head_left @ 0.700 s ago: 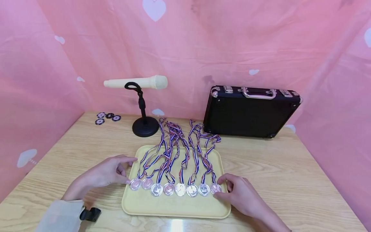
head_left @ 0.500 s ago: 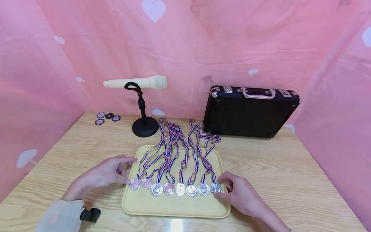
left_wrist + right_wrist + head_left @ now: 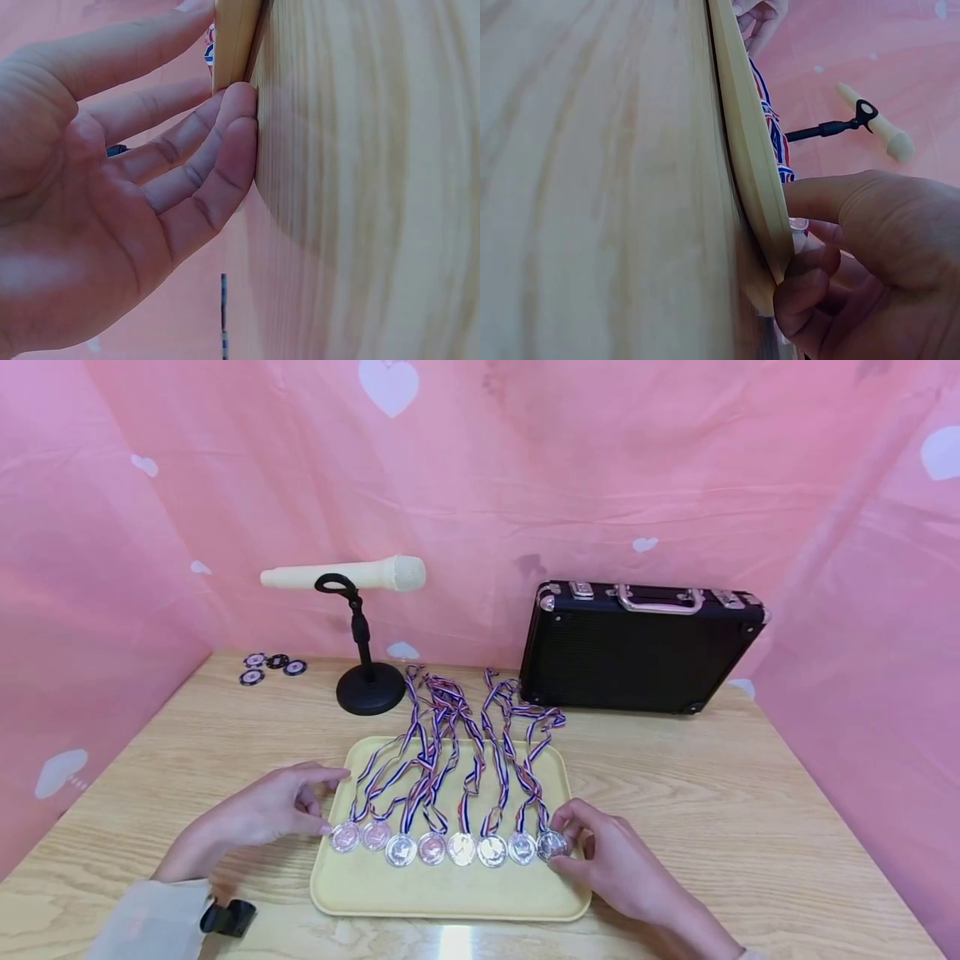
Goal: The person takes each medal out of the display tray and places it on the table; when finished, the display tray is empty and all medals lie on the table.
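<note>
A cream tray [image 3: 450,897] holds a row of several silvery medals on red, white and blue striped ribbons [image 3: 495,768] that trail over its far edge. My left hand [image 3: 270,806] rests at the tray's left edge, its thumb tip beside the leftmost medal [image 3: 345,837]. In the left wrist view its fingers [image 3: 238,150] touch the tray's side and the wooden table. At the right end, my right hand [image 3: 611,860] pinches the last medal [image 3: 550,843] between thumb and forefinger. The right wrist view shows its other fingers [image 3: 802,300] curled against the tray's outer side.
Behind the tray, a white microphone [image 3: 337,575] sits in a black desk stand [image 3: 371,689]. A black case [image 3: 637,660] with metal corners stands at the back right. Several poker chips [image 3: 296,667] lie at the back left. Pink cloth [image 3: 480,485] surrounds the table [image 3: 712,793].
The medal under my right fingers has tilted slightly, its face turning from pinkish to darker silver. My left hand keeps its place. The whole head view has shifted a little.
</note>
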`<state>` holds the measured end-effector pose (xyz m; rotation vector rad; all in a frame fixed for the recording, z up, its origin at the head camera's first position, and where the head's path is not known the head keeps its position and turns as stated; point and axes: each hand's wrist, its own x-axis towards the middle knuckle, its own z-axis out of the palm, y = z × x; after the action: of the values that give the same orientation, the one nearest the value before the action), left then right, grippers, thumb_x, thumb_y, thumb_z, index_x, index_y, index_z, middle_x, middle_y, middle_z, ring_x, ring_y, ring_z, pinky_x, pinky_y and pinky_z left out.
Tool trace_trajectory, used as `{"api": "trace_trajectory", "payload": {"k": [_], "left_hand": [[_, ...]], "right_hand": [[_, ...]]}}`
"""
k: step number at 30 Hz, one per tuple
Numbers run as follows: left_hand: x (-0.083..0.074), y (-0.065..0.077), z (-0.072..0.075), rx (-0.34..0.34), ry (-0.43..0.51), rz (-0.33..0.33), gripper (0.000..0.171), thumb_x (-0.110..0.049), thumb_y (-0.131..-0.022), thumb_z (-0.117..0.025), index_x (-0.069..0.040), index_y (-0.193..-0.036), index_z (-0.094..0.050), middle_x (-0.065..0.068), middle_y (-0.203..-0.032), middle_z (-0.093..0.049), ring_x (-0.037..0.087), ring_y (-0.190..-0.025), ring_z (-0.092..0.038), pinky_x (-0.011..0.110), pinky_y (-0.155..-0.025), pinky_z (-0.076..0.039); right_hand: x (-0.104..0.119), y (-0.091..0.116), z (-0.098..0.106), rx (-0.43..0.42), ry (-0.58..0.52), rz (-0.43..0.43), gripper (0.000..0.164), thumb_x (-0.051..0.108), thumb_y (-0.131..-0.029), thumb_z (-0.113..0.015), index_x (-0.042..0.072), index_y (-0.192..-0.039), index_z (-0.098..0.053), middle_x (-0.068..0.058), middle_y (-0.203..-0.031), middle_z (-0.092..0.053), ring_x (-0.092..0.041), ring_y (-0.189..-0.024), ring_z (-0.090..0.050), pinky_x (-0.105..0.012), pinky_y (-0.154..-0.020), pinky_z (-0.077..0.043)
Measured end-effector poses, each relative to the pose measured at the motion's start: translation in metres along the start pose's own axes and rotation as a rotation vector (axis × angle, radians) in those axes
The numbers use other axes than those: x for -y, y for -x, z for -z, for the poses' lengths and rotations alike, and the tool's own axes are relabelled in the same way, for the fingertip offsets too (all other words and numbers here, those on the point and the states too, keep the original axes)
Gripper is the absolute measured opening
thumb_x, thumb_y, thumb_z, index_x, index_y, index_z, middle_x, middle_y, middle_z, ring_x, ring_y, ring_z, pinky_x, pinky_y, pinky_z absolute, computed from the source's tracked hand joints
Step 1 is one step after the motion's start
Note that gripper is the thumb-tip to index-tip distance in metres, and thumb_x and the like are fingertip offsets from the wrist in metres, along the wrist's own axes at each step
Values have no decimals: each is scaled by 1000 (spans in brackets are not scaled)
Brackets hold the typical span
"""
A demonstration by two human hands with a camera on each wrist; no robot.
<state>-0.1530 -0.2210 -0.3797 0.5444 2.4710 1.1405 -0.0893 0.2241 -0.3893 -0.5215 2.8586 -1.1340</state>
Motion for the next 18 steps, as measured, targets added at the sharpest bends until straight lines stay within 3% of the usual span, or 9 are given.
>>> {"api": "trace_trajectory", "payload": {"k": [7,15,18], "left_hand": [[-1,-1,0,4,0,12,73,-9,-88,-85,5,-151,-52,10,-121,-62,16,-83,-61,24,-67,-52],[0,1,1,-1,-45,-1,72,-8,-88,-84,6,-151,-52,6,-111,-62,13,-82,-61,23,-68,-53],[0,1,1,5,-39,-13,72,-8,-88,-84,7,-151,-51,7,-110,-62,12,-82,-61,23,-67,-53]], "right_hand": [[-1,1,2,-14,-67,40,32,11,-84,-88,17,-107,-66,10,-85,-66,1,-76,-56,-23,-68,-51],[-1,-5,9,-13,-267,-102,32,9,-87,-84,7,-114,-66,-3,-87,-71,-6,-70,-62,-24,-64,-55],[-4,-12,18,-49,-339,-165,35,5,-87,-82,2,-117,-64,-10,-90,-73,-7,-62,-60,-23,-53,-51]]}}
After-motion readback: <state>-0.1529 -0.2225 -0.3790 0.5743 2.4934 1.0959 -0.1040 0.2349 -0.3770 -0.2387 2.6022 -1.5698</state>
